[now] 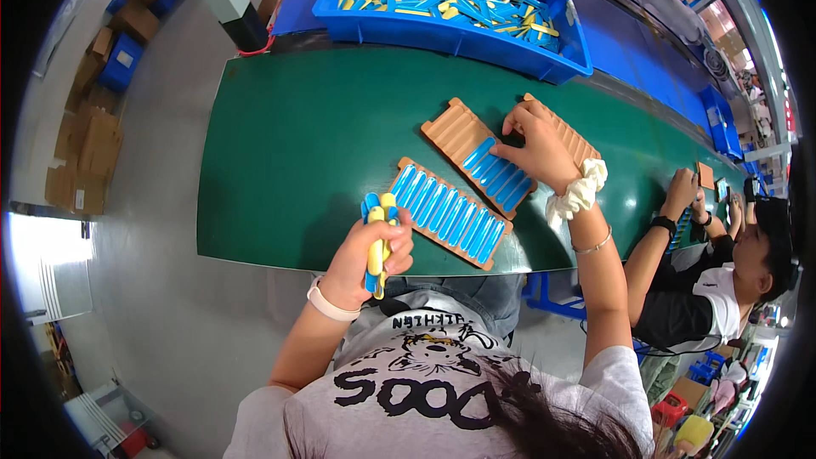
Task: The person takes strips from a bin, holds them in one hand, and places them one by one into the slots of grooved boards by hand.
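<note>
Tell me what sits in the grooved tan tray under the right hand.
The tan tray holds a row of blue sticks at its near end; its far grooves look bare. The right hand covers its right edge, so anything there is hidden.

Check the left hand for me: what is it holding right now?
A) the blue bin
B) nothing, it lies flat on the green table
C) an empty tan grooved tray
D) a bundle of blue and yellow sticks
D: the left hand is closed around a bundle of blue and yellow sticks, held just off the near edge of the green table, beside the full tan tray.
</note>
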Demonstrator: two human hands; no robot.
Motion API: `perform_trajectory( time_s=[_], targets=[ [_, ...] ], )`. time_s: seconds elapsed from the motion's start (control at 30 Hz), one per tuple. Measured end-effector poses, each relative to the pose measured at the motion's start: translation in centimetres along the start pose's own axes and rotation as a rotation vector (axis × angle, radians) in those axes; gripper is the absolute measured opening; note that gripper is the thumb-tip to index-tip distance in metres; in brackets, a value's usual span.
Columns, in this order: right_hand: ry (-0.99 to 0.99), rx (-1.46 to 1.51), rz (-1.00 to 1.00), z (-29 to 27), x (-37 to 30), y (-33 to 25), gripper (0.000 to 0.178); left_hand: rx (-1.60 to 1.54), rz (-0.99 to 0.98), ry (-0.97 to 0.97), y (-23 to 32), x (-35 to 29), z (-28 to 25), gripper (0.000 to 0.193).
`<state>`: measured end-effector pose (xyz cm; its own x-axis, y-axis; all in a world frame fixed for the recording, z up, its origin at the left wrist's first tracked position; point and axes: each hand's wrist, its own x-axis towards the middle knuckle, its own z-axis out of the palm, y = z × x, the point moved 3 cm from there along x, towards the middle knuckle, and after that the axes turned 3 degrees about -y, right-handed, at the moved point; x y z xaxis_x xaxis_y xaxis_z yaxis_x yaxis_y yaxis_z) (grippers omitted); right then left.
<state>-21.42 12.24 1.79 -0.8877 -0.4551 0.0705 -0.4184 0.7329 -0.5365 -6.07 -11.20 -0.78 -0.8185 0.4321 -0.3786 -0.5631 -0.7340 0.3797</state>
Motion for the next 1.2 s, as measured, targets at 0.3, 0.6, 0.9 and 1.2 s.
perform_trajectory(
  time_s=[0.3,0.6,0.9,1.2],
  targets=[
    [-0.521,0.682,-0.190,2.5,-2.7,-11.6,0.017,0.263,-0.034,-0.079,-0.7,-0.8,1.4,0.025],
    [0.209,0.756,-0.168,0.8,-2.2,-6.1,0.004,0.418,0.016,-0.080,0.3,-1.3,0.5,0.020],
    [0.370,-0.361,-0.200,2.8,-1.2,-4.0,0.010,0.077,0.010,-0.096,0.3,-0.9,-0.3,0.010],
    [0.304,-0.397,-0.192,3.7,-3.6,-8.9,0.021,0.042,0.099,-0.073,0.5,-0.6,-0.6,0.008]
  ],
)
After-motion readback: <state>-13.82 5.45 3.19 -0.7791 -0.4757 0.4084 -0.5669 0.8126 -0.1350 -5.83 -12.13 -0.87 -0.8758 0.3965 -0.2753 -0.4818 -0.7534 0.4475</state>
